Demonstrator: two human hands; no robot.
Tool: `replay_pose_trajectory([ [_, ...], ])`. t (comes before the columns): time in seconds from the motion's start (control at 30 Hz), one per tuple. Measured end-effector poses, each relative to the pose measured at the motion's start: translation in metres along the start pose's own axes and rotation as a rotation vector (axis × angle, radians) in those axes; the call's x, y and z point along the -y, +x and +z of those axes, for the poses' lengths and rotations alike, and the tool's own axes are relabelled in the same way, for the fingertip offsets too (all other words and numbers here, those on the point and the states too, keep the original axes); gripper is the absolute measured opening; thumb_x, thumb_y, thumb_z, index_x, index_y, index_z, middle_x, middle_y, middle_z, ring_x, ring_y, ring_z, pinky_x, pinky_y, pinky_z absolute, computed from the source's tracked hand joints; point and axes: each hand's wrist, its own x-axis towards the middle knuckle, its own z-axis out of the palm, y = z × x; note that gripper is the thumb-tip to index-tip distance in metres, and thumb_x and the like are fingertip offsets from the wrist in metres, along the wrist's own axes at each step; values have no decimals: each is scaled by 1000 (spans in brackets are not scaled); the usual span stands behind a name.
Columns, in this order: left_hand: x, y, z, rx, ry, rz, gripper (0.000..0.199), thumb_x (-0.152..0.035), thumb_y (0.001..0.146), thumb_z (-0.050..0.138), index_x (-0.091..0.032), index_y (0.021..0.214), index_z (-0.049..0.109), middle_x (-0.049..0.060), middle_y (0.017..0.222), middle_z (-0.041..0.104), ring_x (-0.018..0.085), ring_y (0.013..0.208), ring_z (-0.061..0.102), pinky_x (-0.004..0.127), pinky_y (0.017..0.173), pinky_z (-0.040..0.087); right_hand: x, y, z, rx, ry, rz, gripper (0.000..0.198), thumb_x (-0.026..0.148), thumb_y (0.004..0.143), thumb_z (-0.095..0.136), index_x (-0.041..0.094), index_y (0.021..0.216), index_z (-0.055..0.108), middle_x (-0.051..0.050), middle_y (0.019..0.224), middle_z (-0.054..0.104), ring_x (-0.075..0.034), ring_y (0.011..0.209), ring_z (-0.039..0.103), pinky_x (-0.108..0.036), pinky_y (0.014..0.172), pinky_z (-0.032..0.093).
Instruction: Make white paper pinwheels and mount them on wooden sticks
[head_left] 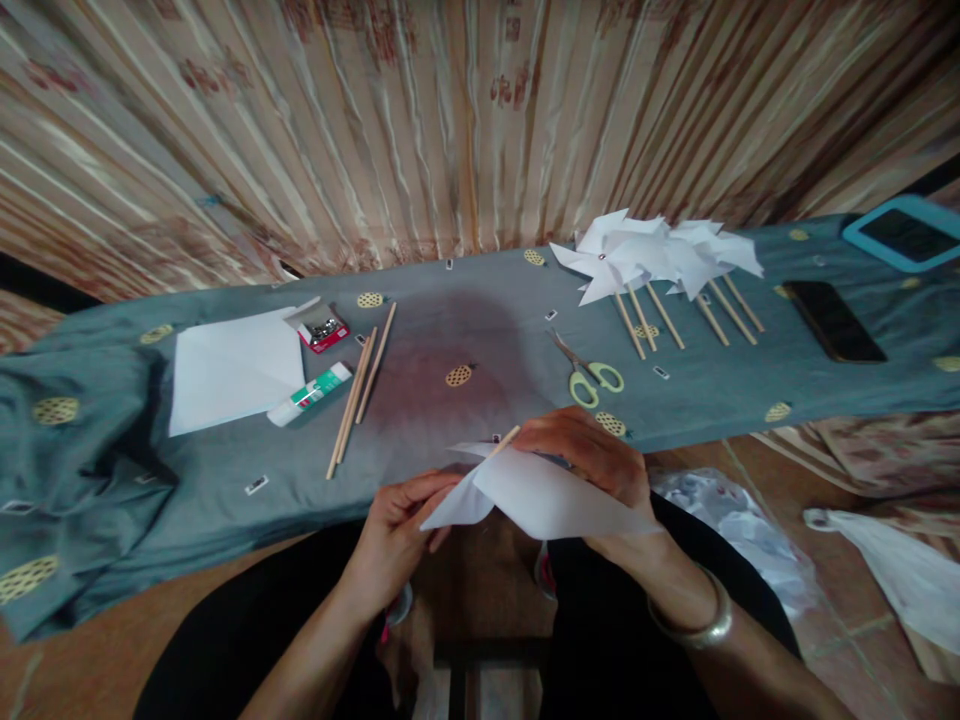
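Right hand (600,450) and left hand (405,505) pinch a curled sheet (555,495) between them, unfinished in my judgement; beyond, rightward, I log apparently finished pinwheels (637,255); leftward, flat paper (232,365) and loose sticks (376,363) lie unused.

The worktop (480,325) is covered by a grey-green cloth (225,490) printed with yellow pineapples, bunched at the left end. On the left, white paper (232,375) is overlapped at its edge by a glue stick (309,393), and a small red box (330,343) of metal pins is set at its far right corner. Three wooden sticks (349,405) are laid nearby. Farther right, green-handled scissors (589,367), overlapping white pinwheels (622,255) on sticks, a dark phone (834,320) and a blue-framed tablet (911,240) are spread out.
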Motion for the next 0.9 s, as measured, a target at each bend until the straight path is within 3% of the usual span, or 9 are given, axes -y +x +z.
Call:
replay_pose_trajectory([
  [0.13, 0, 0, -1, 0, 5, -3, 51, -59, 74, 69, -15, 50, 60, -4, 47, 39, 6, 44, 30, 22, 43, 24, -1, -1, 0, 0, 12, 3, 18, 25, 88, 68, 25, 106, 67, -3, 99, 76, -19, 92, 68, -35, 81, 53],
  [0.3, 3, -1, -2, -44, 32, 16, 36, -48, 74, 72, -13, 69, 74, -1, 58, 52, 5, 45, 31, 22, 42, 22, 1, 0, 1, 6, 67, 66, 12, 28, 91, 64, 26, 102, 68, -3, 97, 76, -20, 90, 69, -36, 79, 52],
  [0.9, 8, 0, -2, -74, 5, 52, 31, -43, 73, 73, -12, 71, 76, -1, 59, 50, 5, 43, 35, 20, 40, 26, 3, 1, 6, -49, 253, 293, 10, 30, 82, 74, 23, 89, 73, -4, 89, 77, -20, 84, 71, -32, 74, 56],
])
